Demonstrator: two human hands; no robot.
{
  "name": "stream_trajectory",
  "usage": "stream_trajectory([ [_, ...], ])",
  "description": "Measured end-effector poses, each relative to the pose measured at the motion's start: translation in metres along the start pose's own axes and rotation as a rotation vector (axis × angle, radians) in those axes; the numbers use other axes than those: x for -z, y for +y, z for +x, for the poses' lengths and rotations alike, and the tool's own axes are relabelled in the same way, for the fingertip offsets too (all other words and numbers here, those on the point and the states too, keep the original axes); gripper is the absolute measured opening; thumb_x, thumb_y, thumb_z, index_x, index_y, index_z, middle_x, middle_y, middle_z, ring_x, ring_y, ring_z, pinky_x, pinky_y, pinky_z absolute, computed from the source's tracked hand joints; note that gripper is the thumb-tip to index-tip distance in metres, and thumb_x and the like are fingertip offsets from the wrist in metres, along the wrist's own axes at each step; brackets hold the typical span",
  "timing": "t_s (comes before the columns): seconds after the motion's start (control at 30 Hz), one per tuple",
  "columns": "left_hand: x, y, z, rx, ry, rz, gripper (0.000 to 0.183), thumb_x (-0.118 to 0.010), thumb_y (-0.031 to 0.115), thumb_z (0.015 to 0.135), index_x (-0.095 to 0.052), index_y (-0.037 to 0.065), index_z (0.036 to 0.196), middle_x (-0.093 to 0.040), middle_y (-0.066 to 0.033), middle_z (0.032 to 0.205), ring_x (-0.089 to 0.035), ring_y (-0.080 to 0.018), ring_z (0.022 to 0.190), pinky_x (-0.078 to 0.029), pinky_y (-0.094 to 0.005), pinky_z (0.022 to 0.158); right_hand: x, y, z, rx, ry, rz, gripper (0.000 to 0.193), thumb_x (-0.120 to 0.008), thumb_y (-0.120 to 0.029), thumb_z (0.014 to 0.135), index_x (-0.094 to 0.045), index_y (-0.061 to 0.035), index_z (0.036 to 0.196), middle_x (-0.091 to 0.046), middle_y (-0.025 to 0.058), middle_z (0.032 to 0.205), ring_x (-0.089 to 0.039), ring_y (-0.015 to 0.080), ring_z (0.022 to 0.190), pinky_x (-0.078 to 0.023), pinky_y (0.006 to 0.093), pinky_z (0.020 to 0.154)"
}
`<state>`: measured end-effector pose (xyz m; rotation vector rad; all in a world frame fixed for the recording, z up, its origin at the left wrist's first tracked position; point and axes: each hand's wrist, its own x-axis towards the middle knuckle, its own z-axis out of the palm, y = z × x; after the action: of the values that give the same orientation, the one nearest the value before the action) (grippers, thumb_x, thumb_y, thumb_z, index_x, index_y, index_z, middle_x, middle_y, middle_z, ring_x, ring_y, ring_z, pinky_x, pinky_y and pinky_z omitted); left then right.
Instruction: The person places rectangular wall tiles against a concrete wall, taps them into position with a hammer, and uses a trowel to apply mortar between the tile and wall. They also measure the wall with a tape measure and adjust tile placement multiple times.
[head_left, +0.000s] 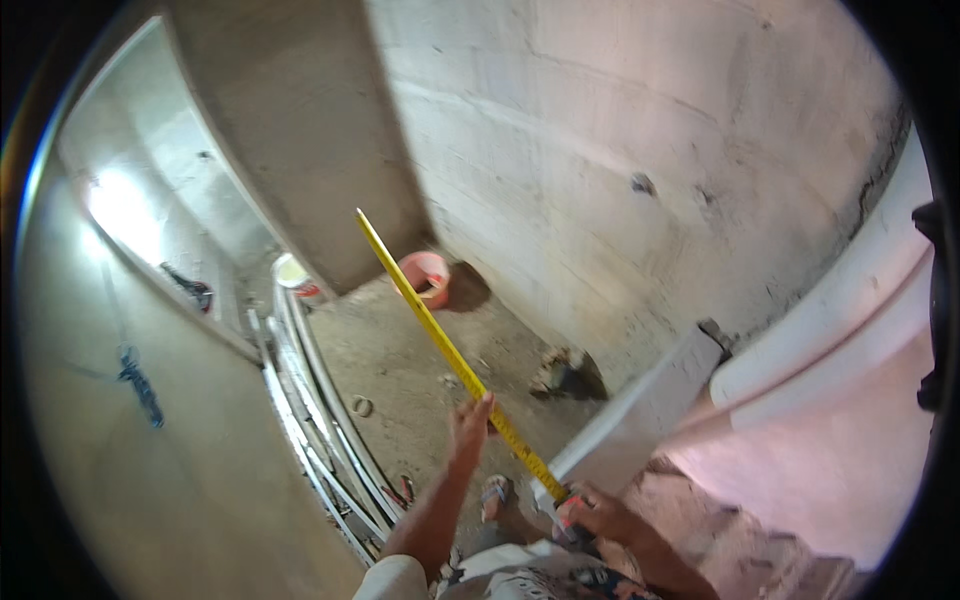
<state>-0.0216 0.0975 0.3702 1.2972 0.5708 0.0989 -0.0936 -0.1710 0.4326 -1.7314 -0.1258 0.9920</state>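
Tape measure (446, 345), clasped by right fingers (596, 510), extends past left fingers (483, 405) seemingly pinching it.

I watch the right hand (597, 512) grip a tape measure (571, 506), its yellow blade (455, 359) extended past the left hand (467, 430), which touches it. Pale pipes (284, 408) lie leftward on the floor (405, 395); an orange-pink bucket (437, 297) stands near the wall (560, 170).

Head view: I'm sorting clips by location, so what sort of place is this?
Probably a building site or unfinished room: a bare block wall, long pale pipes on the floor, and an extended tape measure.
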Motion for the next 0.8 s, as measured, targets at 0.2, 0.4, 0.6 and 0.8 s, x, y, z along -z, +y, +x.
stream_trajectory([
  [0.2, -0.007, 0.026, 0.070, 0.072, -0.352, 0.085, 0.028, -0.060, 0.034, 0.095, -0.062, 0.007, 0.088, -0.066, -0.0063, 0.078, -0.067, -0.0161, 0.063, -0.055, -0.0288, 0.055, 0.015, 0.002, -0.005, -0.006, 0.252, 0.068, 0.064, -0.068, -0.043, 0.084, -0.053, 0.0053, 0.123, -0.062, 0.0180, 0.107, -0.059, 0.0216, 0.100, -0.046, 0.0322, 0.090],
  [0.4, -0.012, 0.025, 0.059, 0.085, -0.281, 0.099, 0.030, -0.057, 0.036, 0.096, -0.061, 0.007, 0.089, -0.065, -0.0050, 0.077, -0.067, -0.0143, 0.069, -0.056, -0.0298, 0.057, -0.030, -0.034, 0.063, -0.142, 0.341, 0.081, 0.065, -0.070, -0.044, 0.082, -0.054, -0.0003, 0.128, -0.065, 0.0122, 0.102, -0.060, 0.0156, 0.093, -0.048, 0.0283, 0.082],
  [0.6, 0.002, 0.024, 0.060, -0.006, -0.182, -0.014, 0.031, -0.058, 0.036, 0.096, -0.061, 0.007, 0.086, -0.064, -0.0054, 0.073, -0.064, -0.0138, 0.062, -0.054, -0.0295, 0.053, -0.033, -0.075, 0.095, -0.113, 0.168, 0.102, 0.081, -0.069, -0.055, 0.079, -0.048, 0.0015, 0.133, -0.060, 0.0236, 0.115, -0.058, 0.0275, 0.108, -0.044, 0.0348, 0.094],
  [0.8, 0.005, 0.032, 0.047, -0.060, -0.026, 0.043, 0.033, -0.058, 0.034, 0.095, -0.058, 0.008, 0.075, -0.061, -0.0033, 0.065, -0.053, -0.0097, 0.049, -0.045, -0.0262, 0.045, -0.036, -0.077, 0.063, -0.010, 0.196, -0.047, 0.085, -0.068, -0.056, 0.081, -0.039, -0.0019, 0.139, -0.055, 0.0216, 0.126, -0.056, 0.0293, 0.113, -0.041, 0.0380, 0.100],
])
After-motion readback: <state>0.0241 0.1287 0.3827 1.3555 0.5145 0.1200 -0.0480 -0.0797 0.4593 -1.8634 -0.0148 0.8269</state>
